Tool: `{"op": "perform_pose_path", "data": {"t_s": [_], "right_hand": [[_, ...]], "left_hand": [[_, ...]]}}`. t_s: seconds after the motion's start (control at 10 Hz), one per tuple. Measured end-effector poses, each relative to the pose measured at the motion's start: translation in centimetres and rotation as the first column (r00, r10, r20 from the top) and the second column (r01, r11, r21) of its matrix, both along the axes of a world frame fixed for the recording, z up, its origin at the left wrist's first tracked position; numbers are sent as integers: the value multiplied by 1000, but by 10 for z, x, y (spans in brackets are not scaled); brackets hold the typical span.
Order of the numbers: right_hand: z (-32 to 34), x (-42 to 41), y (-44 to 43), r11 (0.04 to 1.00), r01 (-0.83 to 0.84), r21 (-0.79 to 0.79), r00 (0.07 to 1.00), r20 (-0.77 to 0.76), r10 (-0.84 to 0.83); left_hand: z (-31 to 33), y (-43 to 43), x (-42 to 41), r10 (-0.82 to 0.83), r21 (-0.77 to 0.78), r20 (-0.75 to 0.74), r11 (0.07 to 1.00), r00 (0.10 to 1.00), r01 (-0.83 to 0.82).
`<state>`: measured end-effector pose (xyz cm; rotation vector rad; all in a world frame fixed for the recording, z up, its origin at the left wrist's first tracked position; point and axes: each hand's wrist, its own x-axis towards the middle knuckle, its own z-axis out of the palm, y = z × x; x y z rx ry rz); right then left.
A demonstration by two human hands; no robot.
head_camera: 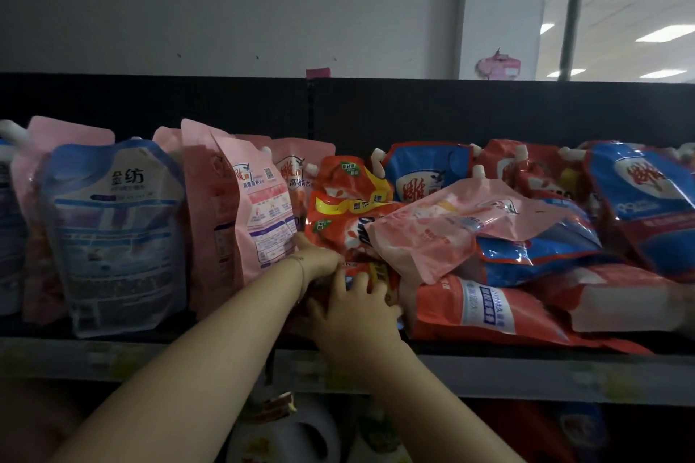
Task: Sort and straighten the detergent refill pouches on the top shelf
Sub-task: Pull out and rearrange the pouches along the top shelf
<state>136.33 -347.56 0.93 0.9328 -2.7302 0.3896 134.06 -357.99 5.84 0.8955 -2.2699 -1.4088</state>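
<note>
Top shelf (526, 368), detergent refill pouches along it. Left part looks done: blue pouch (116, 237) and pink pouches (240, 207) stand upright in row. Right part unsorted: heap of orange, pink and blue pouches lying flat, crossed; slumped pink pouch (432, 237) on top. Both hands at heap's left edge, among crumpled orange pouches (338, 222). Left hand (319, 259) pushed against them, fingers hidden, grip cannot tell. Right hand (355, 312) nearer, fingers spread, resting flat on low orange pouch. Judgement: roughly half remains.
</note>
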Motion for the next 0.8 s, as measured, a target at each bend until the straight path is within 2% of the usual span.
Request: {"op": "perform_pose_path", "data": {"t_s": [0.1,0.3,0.4,0.6,0.7,0.8], "right_hand": [[-2,1,5,1000,-12,-14,1000,-28,11],[-3,-1,17,991,-54,-123,998,-52,48],[-6,-1,20,985,-90,-147,993,-95,76],[-16,-4,19,970,-161,-184,968,-221,119],[-18,-5,20,942,-192,-275,959,-256,121],[-18,-4,16,893,-218,-393,947,-307,96]], "left_hand": [[2,0,-2,89,29,-63,996,994,-87],[-22,-58,-61,15,277,-74,961,997,6],[-9,-23,-25,-63,296,-58,952,996,77],[-3,-10,-11,9,404,-188,912,982,69],[6,1,-1,98,335,-237,942,966,-13],[22,13,9,108,248,-271,968,957,-39]]}}
